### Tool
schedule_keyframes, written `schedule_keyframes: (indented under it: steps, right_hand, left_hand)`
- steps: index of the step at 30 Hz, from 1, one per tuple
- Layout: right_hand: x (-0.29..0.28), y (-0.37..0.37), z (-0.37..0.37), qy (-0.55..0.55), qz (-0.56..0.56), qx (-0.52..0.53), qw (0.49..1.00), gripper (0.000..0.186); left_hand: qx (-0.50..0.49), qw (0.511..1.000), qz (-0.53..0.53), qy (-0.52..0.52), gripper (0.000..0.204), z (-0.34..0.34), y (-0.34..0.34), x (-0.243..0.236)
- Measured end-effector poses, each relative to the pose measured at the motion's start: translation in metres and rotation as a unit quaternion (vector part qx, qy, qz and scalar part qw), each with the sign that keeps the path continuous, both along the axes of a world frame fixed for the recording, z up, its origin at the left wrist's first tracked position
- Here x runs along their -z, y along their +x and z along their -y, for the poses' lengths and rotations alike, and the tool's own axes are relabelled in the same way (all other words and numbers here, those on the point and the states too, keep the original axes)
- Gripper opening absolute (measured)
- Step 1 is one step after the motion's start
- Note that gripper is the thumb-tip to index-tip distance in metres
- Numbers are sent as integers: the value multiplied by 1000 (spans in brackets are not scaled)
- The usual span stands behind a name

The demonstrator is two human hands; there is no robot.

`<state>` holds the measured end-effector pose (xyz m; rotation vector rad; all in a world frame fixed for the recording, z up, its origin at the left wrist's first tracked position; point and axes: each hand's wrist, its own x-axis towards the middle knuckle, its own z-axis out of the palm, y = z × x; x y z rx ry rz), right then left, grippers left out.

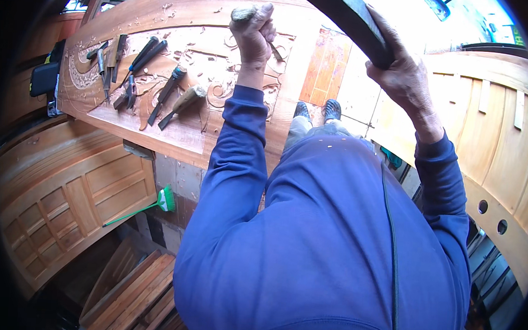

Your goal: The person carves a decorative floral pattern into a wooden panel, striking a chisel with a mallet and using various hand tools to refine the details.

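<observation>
My left hand [254, 39] is closed round a carving chisel. The pale, worn butt of the chisel's handle [243, 14] sticks out above the fist, and a short piece of blade [276, 52] shows on the other side. This hand is over a wooden panel [176, 137] with carved scrollwork. My right hand [402, 82] grips the near end of a long dark bar [358, 20], raised at the upper right; its far end is cut off by the picture's edge. Several chisels lie on the panel left of my left hand, among them a wooden-handled one [186, 103] and a black-handled one [171, 91].
Wood chips lie scattered over the panel. A black case [43, 80] stands at its left end. Below are a panelled door [89, 197], a green broom [165, 199] and stacked boards [132, 295]. Another wooden door [499, 129] lies at the right. My feet [332, 110] stand between.
</observation>
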<state>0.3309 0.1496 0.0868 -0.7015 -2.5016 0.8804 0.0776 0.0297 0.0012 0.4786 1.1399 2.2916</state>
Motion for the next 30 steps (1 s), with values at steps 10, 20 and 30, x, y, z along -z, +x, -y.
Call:
schedule_keyframes:
  steps: [10,20,30]
  right_hand:
    - [-52,-20,-20,-1,-197,-78,977,90]
    - [-89,-17,-28,-82,-271,-6,959,78]
    - [-4,-70,-20,195,-97,-162,962,87]
  left_hand:
    - [-60,997,-22,-41,30,-7,7,-3]
    - [-124,990,-62,-40,24,-10,16,1]
    - [-30,992,-111,-50,17,-10,20,26]
